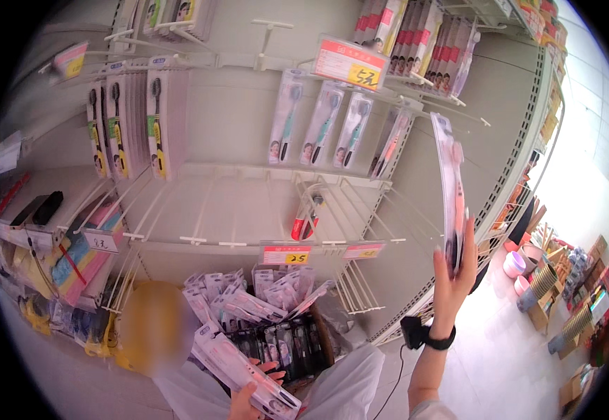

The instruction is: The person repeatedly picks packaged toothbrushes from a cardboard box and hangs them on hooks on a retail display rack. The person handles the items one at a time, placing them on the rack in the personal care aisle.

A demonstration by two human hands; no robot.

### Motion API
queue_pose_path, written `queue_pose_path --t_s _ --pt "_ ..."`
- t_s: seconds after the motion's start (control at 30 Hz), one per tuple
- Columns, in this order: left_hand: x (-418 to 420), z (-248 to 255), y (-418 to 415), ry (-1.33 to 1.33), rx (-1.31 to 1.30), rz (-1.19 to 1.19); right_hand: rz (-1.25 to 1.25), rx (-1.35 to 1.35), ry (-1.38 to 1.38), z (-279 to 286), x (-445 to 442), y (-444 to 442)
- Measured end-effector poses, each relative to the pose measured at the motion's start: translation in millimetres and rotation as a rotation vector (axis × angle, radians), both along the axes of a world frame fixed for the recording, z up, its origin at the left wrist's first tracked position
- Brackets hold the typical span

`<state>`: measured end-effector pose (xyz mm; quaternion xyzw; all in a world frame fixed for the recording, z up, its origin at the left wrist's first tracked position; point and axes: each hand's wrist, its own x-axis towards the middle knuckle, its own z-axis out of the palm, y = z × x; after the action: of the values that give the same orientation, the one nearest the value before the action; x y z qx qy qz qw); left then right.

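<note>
In my raised right hand, at the right of the view, is a packaged toothbrush with a pink handle, held upright near the rack's side panel. My left hand, low in the middle, grips several packaged toothbrushes, also pink, tilted over my lap. Below the rack, a cardboard box holds many packaged toothbrushes, some pink, some in black packs. On the hooks left of my right hand hang packs with teal toothbrushes and a pack with an orange-pink toothbrush.
Long wire hooks stick out from the rack, one row bearing price tags. Yellow-and-black toothbrushes hang at the left. A blurred yellow round shape is near my left side. Shop goods stand on the floor at the right.
</note>
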<state>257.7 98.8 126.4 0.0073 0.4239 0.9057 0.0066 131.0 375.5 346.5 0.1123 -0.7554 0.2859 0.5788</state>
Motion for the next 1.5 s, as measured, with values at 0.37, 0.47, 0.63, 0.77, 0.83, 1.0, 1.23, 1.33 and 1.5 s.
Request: queue_pose_path --t_s 0.37,0.47,0.63,0.77,0.83,1.0,1.23,1.33,1.5 --pt "1 0 -8 -0.047 0.157 -0.035 0.026 0.017 -0.072 14 -68 -4" --pt "2 -1 -11 -0.04 0.138 -0.035 0.047 0.115 -0.086 25 -104 -2" --pt "4 -2 -10 -0.053 0.086 -0.058 0.168 0.305 -0.383 42 -171 15" --pt "4 -12 -10 -0.043 0.111 -0.067 0.195 0.449 -0.487 39 -204 23" --pt "2 -17 -10 -0.039 0.128 -0.091 0.247 0.472 -0.575 41 -207 21" --pt "-1 -5 3 -0.109 0.113 -0.069 0.335 0.501 -0.55 51 -171 25" --pt "-19 31 -19 0.081 0.268 -0.077 0.749 0.712 -0.503 -13 2 -90" --pt "-32 52 -12 0.176 0.294 -0.158 0.913 0.626 -0.787 -74 53 -121" --pt "-36 50 -6 0.225 0.176 -0.073 0.841 0.389 -0.806 -134 73 -133"
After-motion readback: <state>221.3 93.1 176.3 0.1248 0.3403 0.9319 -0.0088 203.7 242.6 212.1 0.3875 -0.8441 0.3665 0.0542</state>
